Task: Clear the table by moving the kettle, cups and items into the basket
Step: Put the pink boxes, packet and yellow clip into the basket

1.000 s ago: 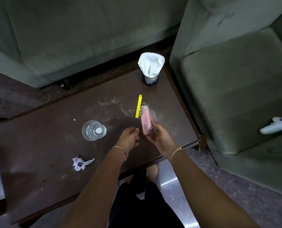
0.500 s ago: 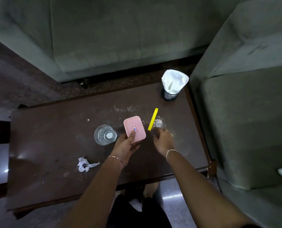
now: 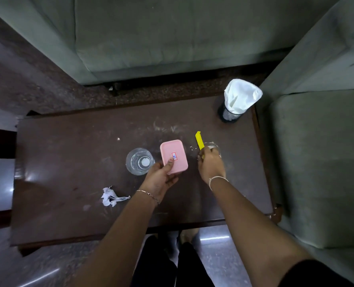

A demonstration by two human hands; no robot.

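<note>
My left hand (image 3: pixel 161 179) holds a flat pink box (image 3: pixel 173 154) with a small sticker by its near edge, just above the dark wooden table (image 3: pixel 68 152). My right hand (image 3: pixel 211 166) is closed over a small clear container (image 3: pixel 212 145), which it mostly hides. My thumb touches the near end of a yellow strip (image 3: pixel 199 139) lying beside the container. A clear drinking glass (image 3: pixel 140 161) stands left of the pink box. Crumpled white paper (image 3: pixel 110 196) lies near the front left. A small black mesh basket (image 3: pixel 230 116) lined with a white bag stands at the back right corner.
A grey-green sofa (image 3: pixel 172 38) runs behind the table. A matching armchair (image 3: pixel 316 152) is close against the table's right edge. My legs and feet are at the front edge, over a shiny floor. White crumbs and smears mark the tabletop's middle.
The pink box passed from my right hand to my left hand and now lies flat, to the left. My right hand dropped onto the clear container by the yellow strip. The camera shifted.
</note>
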